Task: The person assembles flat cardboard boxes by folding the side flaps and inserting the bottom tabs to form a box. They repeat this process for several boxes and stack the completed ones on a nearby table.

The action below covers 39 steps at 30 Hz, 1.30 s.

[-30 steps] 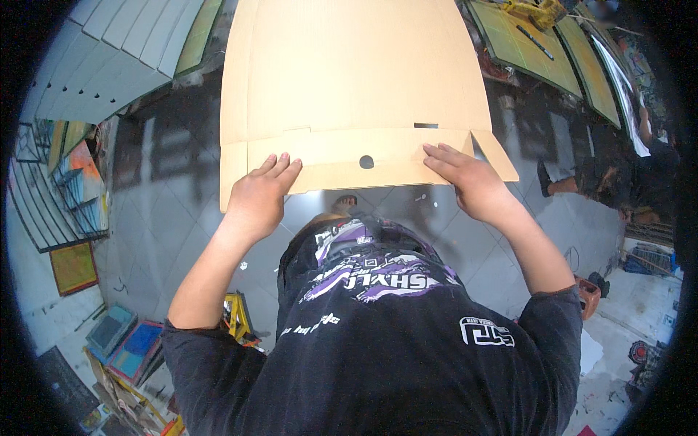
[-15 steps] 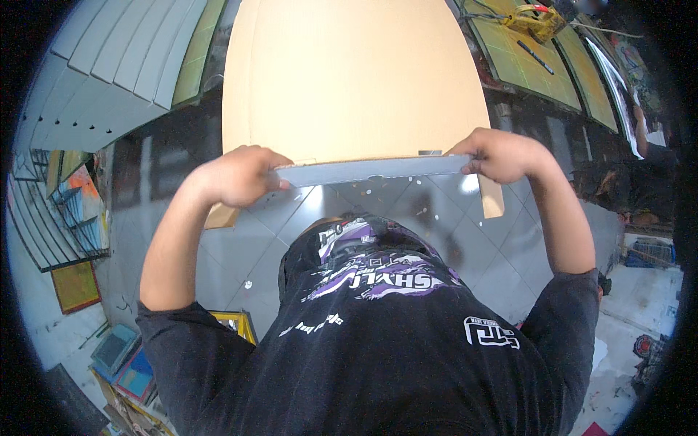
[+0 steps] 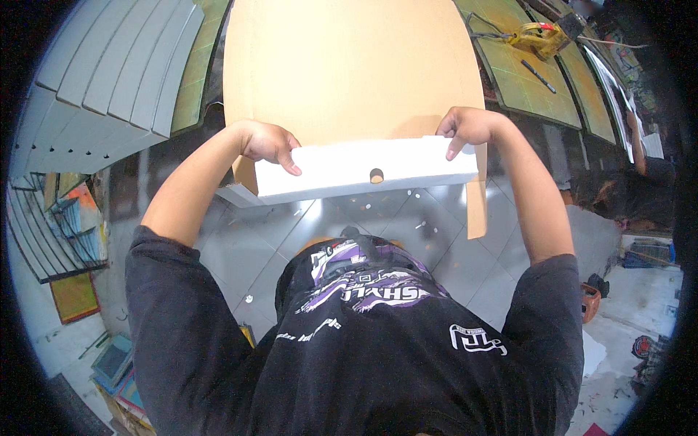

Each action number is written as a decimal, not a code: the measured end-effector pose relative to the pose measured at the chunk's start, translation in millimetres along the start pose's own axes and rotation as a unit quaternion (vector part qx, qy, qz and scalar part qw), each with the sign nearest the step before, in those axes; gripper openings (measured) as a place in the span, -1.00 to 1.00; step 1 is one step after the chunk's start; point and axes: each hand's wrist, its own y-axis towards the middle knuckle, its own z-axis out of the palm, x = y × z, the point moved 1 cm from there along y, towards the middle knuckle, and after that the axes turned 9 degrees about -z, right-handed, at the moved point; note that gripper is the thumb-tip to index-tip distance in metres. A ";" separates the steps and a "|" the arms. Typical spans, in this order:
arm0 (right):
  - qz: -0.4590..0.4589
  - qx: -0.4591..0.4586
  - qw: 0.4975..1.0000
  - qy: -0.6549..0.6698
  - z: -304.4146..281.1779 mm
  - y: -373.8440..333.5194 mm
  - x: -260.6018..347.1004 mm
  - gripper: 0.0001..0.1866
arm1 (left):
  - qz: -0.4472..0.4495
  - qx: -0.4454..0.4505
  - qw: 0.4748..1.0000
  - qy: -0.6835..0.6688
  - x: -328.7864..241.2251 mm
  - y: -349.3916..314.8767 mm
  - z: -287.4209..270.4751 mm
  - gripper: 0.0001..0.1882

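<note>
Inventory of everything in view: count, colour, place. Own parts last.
Cardboard sheet: one, tan, top centre
Folded flap: one, white, sheet's near edge, round hole in it
Boxes: several, pale grey, upper left
Boards: at least three, yellow-green, upper left and right
Tool: one, yellow and black, upper right
Pen: one, dark, below tool
Rack: one, black, left
Framed panel: one, yellowish, below rack
Floor: one, grey tile, centre
Other person: one, dark clothes, right
Shirt: one, black, bottom
Left hand: one, bare, flap's left end
Right hand: one, bare, flap's right end
</note>
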 end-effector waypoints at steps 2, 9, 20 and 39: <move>-0.004 -0.002 1.000 -0.003 0.9 1.8 3.5 -0.68 | -0.024 -0.005 0.999 0.047 -8.9 -1.6 2.6 -0.56; -0.029 -0.152 0.985 -0.081 20.8 -45.8 39.6 -0.71 | 0.028 -0.162 0.972 0.167 -17.8 -56.0 35.3 -0.63; -0.214 -0.396 0.882 -0.141 53.9 -103.7 61.8 -0.82 | 0.146 -0.526 0.831 0.102 6.3 -146.7 112.4 -0.62; -0.207 -0.686 0.586 -0.377 180.0 -31.1 16.7 -0.10 | 0.162 -0.843 0.428 0.284 39.7 23.8 223.4 -0.04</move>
